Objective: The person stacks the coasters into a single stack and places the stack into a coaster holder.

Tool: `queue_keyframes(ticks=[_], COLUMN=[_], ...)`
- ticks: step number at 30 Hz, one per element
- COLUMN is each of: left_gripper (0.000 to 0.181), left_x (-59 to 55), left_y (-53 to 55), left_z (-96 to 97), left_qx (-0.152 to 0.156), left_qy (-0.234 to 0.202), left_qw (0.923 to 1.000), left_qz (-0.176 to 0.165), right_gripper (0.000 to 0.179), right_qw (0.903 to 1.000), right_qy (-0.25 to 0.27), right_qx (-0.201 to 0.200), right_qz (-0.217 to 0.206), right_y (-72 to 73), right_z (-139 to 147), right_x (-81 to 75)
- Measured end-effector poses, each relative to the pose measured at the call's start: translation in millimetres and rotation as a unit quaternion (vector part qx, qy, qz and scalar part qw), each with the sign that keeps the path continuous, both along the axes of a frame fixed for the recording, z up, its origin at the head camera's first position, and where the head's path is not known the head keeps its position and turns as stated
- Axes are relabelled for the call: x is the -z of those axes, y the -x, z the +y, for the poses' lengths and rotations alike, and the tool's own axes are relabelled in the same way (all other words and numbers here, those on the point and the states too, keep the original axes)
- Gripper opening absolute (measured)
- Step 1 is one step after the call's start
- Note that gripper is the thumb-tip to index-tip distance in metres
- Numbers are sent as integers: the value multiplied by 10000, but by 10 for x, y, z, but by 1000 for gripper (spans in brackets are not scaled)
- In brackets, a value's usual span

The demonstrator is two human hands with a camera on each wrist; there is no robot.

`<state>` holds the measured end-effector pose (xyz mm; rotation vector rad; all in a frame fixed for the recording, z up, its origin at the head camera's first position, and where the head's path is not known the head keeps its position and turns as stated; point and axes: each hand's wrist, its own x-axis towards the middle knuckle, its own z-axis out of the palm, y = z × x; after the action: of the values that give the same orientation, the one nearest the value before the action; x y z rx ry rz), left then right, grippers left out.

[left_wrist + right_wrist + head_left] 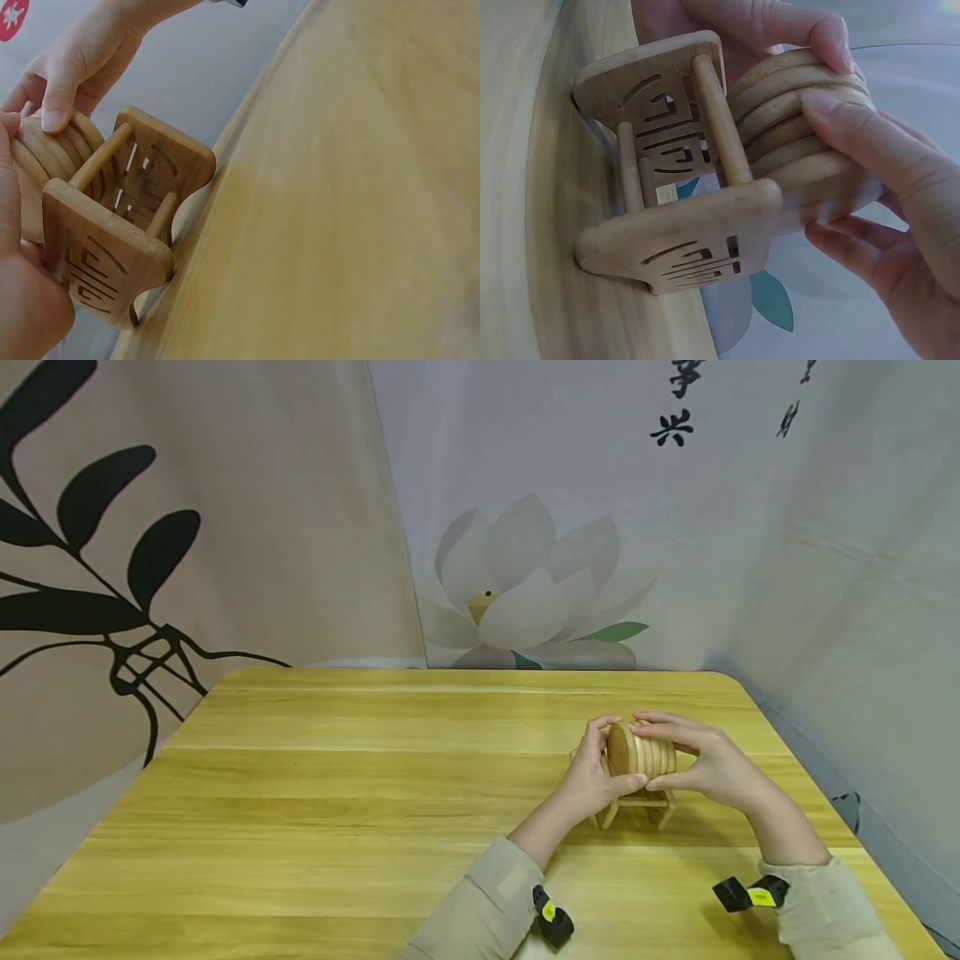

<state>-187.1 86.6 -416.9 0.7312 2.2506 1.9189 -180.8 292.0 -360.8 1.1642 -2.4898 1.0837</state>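
A row of several round wooden coasters (655, 757) stands on edge at the top of a small wooden coaster holder (636, 803). My left hand (588, 785) holds the left end of the row, thumb low on the near side and fingers reaching over the top. At the other end my right hand (708, 762) grips the coasters, its thumb across their edges in the right wrist view. That view shows the holder's cut-out side panels (694, 247) and round crossbars (724, 120). Far-side fingertips are partly hidden behind the coasters.
The holder stands on a light wooden table (337, 810), toward its right side. A printed cloth (540, 460) with a lotus and dark leaves hangs behind the table. Black wrist-worn devices (553, 920) sit at both sleeves.
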Motion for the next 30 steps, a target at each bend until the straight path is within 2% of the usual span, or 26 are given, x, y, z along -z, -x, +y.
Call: queue_keyframes(ticks=[10, 19, 30], left_gripper=[77, 78, 74], left_x=[39, 97, 113], left_y=[-21, -23, -42], left_z=[-1, 5, 5], left_qx=[-82, -49, -58], left_qy=[143, 132, -64], left_qw=[9998, 9999, 10000], left_qz=[-109, -22, 23], right_gripper=[70, 67, 67], right_qw=[9999, 9998, 9984], right_qy=[52, 117, 151], right_qx=[86, 105, 353], right_qz=[-43, -158, -404], right_y=[-6, -33, -49], right_z=[4, -2, 25], right_x=[51, 102, 221])
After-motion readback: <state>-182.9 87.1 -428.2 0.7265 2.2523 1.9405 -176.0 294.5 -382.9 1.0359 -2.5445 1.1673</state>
